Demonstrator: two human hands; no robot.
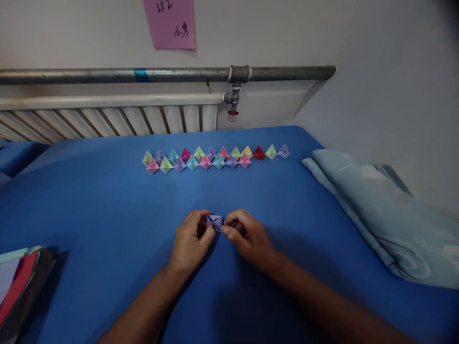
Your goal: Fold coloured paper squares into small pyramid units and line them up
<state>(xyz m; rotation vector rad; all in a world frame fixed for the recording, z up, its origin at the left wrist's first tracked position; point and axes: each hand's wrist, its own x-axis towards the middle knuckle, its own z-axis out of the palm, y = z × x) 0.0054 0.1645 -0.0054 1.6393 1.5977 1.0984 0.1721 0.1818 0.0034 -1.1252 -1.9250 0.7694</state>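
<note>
A small purple folded paper piece [215, 220] is held between my hands above the blue surface. My left hand [190, 239] pinches its left side between thumb and fingers. At the piece's lower right, my right hand [251, 239] has thumb and forefinger bent together, gripping its edge. Creases and a dark gap show on the paper's upper face. Farther back, two rows of small origami boats in pink, green, purple, blue, yellow and red stand close together, among them a red boat [258, 153] and a pink boat [152, 166].
The blue surface [107, 205] reaches back to a white radiator [136, 119] under a metal pipe [89, 75]. On the right lies a folded pale green cloth [366, 205]. A stack of coloured paper [21, 282] sits at the left edge. A pink note [172, 28] hangs on the wall.
</note>
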